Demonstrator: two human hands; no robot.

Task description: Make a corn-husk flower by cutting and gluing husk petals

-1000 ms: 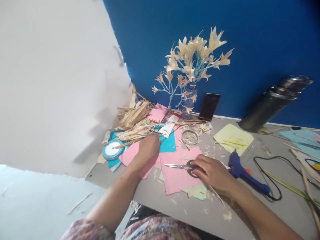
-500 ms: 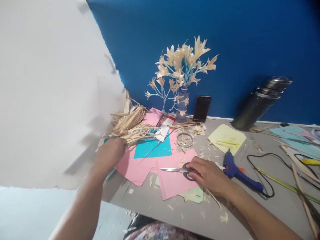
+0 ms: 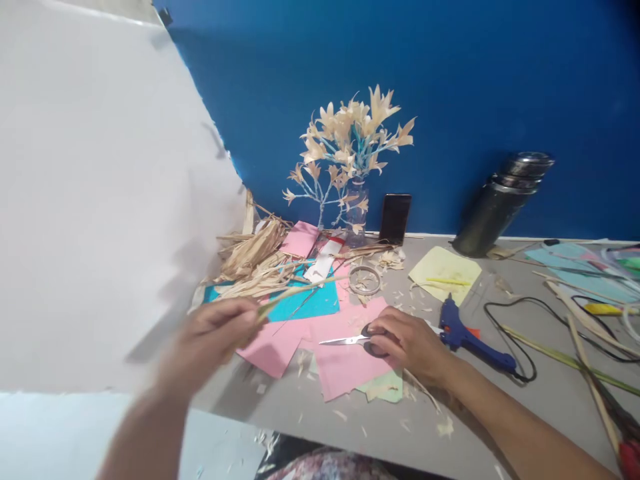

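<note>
My left hand [image 3: 215,333], slightly blurred, pinches a long dried leaf strip [image 3: 287,292] by its greenish end. The strip points right over the blue paper [image 3: 327,303]. Under my right hand [image 3: 407,343] is a pair of scissors [image 3: 347,340], its dark handles within my fingers. The blades look closed and point left above the pink paper [image 3: 345,377]. Behind my left hand lies a heap of dried leaf strips [image 3: 260,250]. A roll of tape [image 3: 365,281] rests beyond the scissors.
Pale handmade flowers [image 3: 350,127] stand in a clear bottle [image 3: 357,210] by the blue wall. Nearby are a phone [image 3: 395,220] and a dark flask [image 3: 500,207]. A blue glue gun [image 3: 473,343] with a black cord lies right of my right hand, near yellow paper [image 3: 445,263].
My left hand has come away from the leaf heap towards me, now with a strip in its fingers. My right hand stays at the scissors. The view has shifted slightly.
</note>
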